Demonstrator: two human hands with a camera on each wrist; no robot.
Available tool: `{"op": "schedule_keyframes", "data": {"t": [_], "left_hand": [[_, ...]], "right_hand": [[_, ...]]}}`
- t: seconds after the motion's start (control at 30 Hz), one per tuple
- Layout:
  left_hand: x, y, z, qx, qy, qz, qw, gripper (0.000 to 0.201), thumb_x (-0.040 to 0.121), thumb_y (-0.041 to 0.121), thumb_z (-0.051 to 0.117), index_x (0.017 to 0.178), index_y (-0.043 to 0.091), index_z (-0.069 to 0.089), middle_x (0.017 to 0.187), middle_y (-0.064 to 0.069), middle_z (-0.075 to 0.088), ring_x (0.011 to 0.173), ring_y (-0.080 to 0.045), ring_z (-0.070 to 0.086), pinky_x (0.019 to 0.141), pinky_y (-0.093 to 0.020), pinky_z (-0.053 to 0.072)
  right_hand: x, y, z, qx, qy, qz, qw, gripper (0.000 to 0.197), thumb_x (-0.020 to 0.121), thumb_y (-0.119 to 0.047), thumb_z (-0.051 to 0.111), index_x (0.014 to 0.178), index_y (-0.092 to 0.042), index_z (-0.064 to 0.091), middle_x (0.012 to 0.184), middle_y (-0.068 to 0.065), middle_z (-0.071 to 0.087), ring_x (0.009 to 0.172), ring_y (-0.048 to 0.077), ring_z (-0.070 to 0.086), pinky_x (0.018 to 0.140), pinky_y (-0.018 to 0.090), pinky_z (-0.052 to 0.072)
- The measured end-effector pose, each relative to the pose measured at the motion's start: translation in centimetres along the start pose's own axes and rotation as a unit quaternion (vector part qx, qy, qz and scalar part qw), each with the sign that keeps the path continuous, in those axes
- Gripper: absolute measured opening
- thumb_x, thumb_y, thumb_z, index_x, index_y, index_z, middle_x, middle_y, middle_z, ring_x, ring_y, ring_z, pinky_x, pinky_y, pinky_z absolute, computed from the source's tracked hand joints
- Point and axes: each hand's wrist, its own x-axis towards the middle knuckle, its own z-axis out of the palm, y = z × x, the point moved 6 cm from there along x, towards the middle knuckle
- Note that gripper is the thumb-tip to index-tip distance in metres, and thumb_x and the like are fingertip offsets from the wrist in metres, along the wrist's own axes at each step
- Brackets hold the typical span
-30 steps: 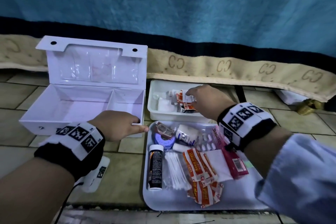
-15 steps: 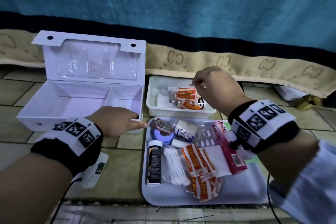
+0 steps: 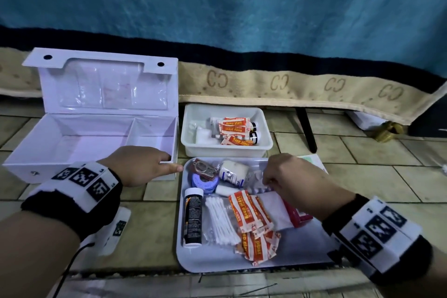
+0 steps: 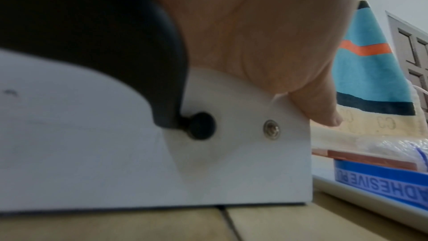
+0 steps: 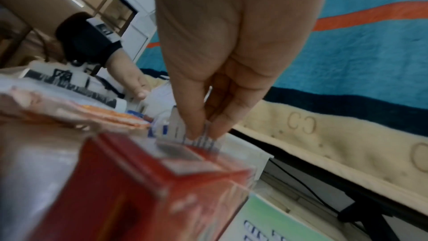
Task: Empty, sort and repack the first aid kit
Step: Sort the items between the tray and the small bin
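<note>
The white first aid box (image 3: 79,147) stands open at the left with its lid up and both compartments bare. My left hand (image 3: 169,162) grips its front right corner, thumb (image 4: 319,109) over the edge of the box (image 4: 92,153). My right hand (image 3: 273,182) is down over the flat tray (image 3: 290,249), and thumb and fingers pinch a silvery blister strip (image 5: 201,140) beside the red carton (image 5: 162,190). The tray also holds orange plaster strips (image 3: 246,210), cotton buds (image 3: 221,220), a black tube (image 3: 192,218), a bandage roll (image 3: 233,172) and blue tape (image 3: 204,182).
Behind the tray a white tub (image 3: 227,150) holds more plaster strips (image 3: 232,126) and small dark bottles. A blue blanket with a beige border hangs at the back, with a black leg (image 3: 307,128) under it. A green and white paper (image 3: 314,161) lies right of the tray.
My right hand left the plaster strips in the tub, drew back and came down onto the blister strip in the tray. The left hand stayed on the box.
</note>
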Motion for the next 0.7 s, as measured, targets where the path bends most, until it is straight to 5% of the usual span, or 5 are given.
{"op": "schedule_keyframes", "data": {"t": [0.13, 0.23, 0.4, 0.57, 0.7], "left_hand": [[-0.1, 0.0, 0.0, 0.001, -0.004, -0.003, 1.000, 0.045, 0.087, 0.067, 0.032, 0.064, 0.029, 0.039, 0.067, 0.010, 0.047, 0.068, -0.008, 0.046, 0.071, -0.028, 0.038], [-0.2, 0.1, 0.0, 0.003, -0.008, -0.005, 1.000, 0.045, 0.087, 0.067, 0.032, 0.063, 0.029, 0.037, 0.066, 0.010, 0.045, 0.069, -0.010, 0.045, 0.072, -0.028, 0.038], [-0.1, 0.1, -0.1, 0.002, -0.005, 0.001, 1.000, 0.045, 0.087, 0.067, 0.032, 0.062, 0.030, 0.036, 0.064, 0.010, 0.044, 0.068, -0.010, 0.044, 0.069, -0.028, 0.036], [0.0, -0.1, 0.1, 0.001, -0.005, 0.008, 1.000, 0.048, 0.081, 0.072, 0.030, 0.062, 0.029, 0.038, 0.064, 0.010, 0.046, 0.068, -0.010, 0.046, 0.068, -0.028, 0.037], [0.0, 0.1, 0.0, 0.006, -0.003, 0.012, 1.000, 0.048, 0.082, 0.071, 0.031, 0.060, 0.029, 0.035, 0.063, 0.011, 0.042, 0.072, -0.015, 0.045, 0.069, -0.030, 0.035]], "right_hand": [[0.2, -0.6, 0.1, -0.031, -0.061, 0.014, 0.998, 0.025, 0.082, -0.010, 0.050, 0.093, -0.022, 0.068, 0.101, -0.001, 0.064, 0.090, 0.021, 0.060, 0.075, 0.030, 0.049], [1.5, -0.1, -2.2, -0.012, -0.019, 0.056, 0.998, 0.034, 0.082, -0.012, 0.048, 0.103, -0.029, 0.068, 0.109, -0.006, 0.066, 0.096, 0.019, 0.060, 0.084, 0.030, 0.050], [6.3, 0.1, -4.4, -0.008, 0.039, 0.102, 0.994, 0.028, 0.092, -0.022, 0.043, 0.106, -0.020, 0.067, 0.107, 0.006, 0.067, 0.092, 0.026, 0.064, 0.077, 0.034, 0.054], [10.5, -0.2, -2.9, -0.071, -0.021, 0.111, 0.991, 0.023, 0.090, -0.032, 0.053, 0.105, -0.018, 0.064, 0.105, 0.005, 0.064, 0.093, 0.024, 0.059, 0.075, 0.031, 0.041], [11.6, -0.3, -2.5, -0.073, -0.035, 0.096, 0.992, 0.014, 0.089, -0.020, 0.050, 0.093, -0.020, 0.063, 0.096, 0.000, 0.063, 0.087, 0.021, 0.053, 0.087, 0.035, 0.036]]}}
